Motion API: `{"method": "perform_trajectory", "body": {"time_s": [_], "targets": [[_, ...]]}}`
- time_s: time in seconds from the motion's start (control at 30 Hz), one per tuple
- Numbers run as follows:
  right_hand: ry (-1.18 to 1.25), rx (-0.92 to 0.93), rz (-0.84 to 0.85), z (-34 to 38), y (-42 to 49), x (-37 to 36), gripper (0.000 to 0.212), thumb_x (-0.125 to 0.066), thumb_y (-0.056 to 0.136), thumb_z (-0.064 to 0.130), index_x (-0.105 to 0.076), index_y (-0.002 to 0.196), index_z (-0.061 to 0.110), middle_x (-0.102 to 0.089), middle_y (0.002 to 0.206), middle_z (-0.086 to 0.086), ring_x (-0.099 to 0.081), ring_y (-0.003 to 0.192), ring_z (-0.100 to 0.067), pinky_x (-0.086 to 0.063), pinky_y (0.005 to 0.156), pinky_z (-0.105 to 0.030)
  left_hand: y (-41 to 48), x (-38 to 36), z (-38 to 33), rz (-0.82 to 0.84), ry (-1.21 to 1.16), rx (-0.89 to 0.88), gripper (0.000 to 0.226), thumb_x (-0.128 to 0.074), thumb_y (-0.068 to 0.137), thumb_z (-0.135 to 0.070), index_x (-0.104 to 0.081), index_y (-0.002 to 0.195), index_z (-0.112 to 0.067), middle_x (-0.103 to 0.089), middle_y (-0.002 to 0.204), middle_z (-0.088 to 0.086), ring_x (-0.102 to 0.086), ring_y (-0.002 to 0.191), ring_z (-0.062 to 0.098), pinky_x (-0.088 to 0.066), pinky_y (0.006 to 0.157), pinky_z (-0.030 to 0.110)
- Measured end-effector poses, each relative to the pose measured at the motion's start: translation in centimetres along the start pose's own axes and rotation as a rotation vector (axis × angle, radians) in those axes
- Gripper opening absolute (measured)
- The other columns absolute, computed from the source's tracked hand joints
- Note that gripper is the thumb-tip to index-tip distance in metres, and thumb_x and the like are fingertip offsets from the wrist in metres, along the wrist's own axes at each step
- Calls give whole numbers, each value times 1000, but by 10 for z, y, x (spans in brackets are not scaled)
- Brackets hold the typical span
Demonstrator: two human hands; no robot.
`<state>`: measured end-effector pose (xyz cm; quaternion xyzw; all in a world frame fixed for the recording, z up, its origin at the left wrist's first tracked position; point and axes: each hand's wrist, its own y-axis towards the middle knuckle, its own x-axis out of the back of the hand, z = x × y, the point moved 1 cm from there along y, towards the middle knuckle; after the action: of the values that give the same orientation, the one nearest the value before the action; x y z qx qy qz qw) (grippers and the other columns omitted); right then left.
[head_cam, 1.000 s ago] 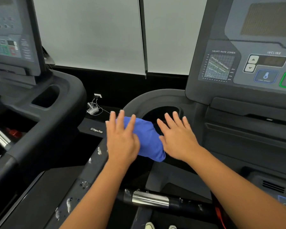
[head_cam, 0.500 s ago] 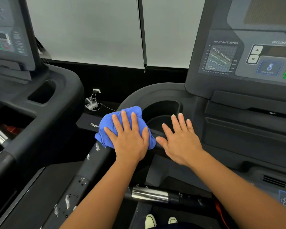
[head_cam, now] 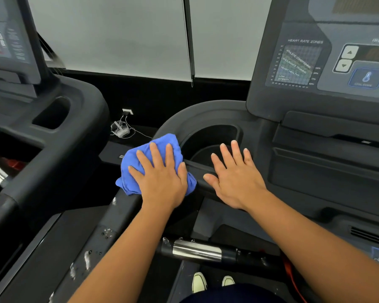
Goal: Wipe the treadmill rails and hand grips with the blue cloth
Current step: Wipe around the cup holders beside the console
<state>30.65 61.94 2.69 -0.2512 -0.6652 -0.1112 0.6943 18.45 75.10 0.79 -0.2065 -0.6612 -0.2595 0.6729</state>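
Cloth (head_cam: 153, 165) lies on the rail (head_cam: 123, 206) under the flat left hand (head_cam: 162, 178) (fingers straight); right hand (head_cam: 234, 178), released, rests beside it.

Bare all the way to the frame edge: left forearm (head_cam: 118, 254) and right forearm (head_cam: 315, 232). The left hand (head_cam: 162, 180) and right hand (head_cam: 236, 180) are bare too, fingernails short. Dark navy garment (head_cam: 232, 295) at bottom edge, can't tell shorts or trousers. Footwear: left shoe (head_cam: 199, 281), right shoe (head_cam: 228, 281), pale cream, rounded toes, thin dark lines on the left toe cap.
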Motion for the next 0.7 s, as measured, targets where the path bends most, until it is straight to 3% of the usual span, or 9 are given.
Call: {"method": "perform_trajectory", "body": {"time_s": [0.07, 0.17, 0.23, 0.33, 0.47, 0.6, 0.7], "targets": [[-8, 0, 0, 0, 0, 0, 78, 10, 85, 59, 3, 151, 18, 13, 158, -13, 22, 142, -35, 4, 117, -52, -12, -2, 9, -10, 4, -19, 68, -10, 92, -54, -21, 151, -22, -16, 157, 16, -13, 141, 47, -19, 105, 67], [-30, 45, -19, 4, -2, -1, 82, 20, 82, 58, 5, 150, 16, 11, 159, -12, 20, 143, -34, 6, 117, -48, 0, 3, 19, 20, -19, 66, 68, -19, 95, -55, -10, 152, -20, -10, 158, 16, -13, 141, 44, -21, 106, 62], [-14, 100, -6, 7, -5, -3, 78, 14, 85, 58, 8, 150, 15, 8, 159, -9, 18, 144, -32, 4, 118, -46, 17, 7, 18, 42, -77, 135, 69, -23, 95, -55, -8, 152, -18, -13, 156, 18, -22, 137, 45, -27, 105, 59], [-8, 156, 14, 6, -8, -3, 75, 2, 87, 57, 10, 150, 17, 5, 160, -7, 14, 145, -29, 2, 119, -45, 16, 5, 22, 13, -1, 75, 65, -23, 96, -51, -13, 151, -18, -20, 154, 19, -35, 128, 44, -38, 95, 55], [-6, 173, -5, 2, -7, -4, 72, 0, 90, 57, 10, 150, 19, 4, 160, -5, 14, 145, -27, 2, 119, -44, -20, 0, 44, -58, 44, 5, 58, -34, 94, -44, -35, 143, -14, -39, 143, 20, -48, 110, 42, -46, 73, 50], [6, 172, 7, 4, -5, -4, 70, -2, 92, 57, 12, 149, 19, 7, 160, -4, 17, 144, -27, 3, 119, -45, 0, 14, 51, 68, -113, 271, 62, -28, 96, -54, -39, 136, -9, -53, 120, 20, -53, 98, 41, -41, 72, 45], [2, 159, 13, 5, -5, -5, 68, -5, 95, 57, 14, 149, 19, 8, 160, -4, 19, 144, -27, 4, 118, -46, 31, 15, 38, 61, -254, 386, 58, -24, 96, -53, -45, 123, -6, -56, 115, 20, -55, 97, 42, -37, 73, 43]]}}
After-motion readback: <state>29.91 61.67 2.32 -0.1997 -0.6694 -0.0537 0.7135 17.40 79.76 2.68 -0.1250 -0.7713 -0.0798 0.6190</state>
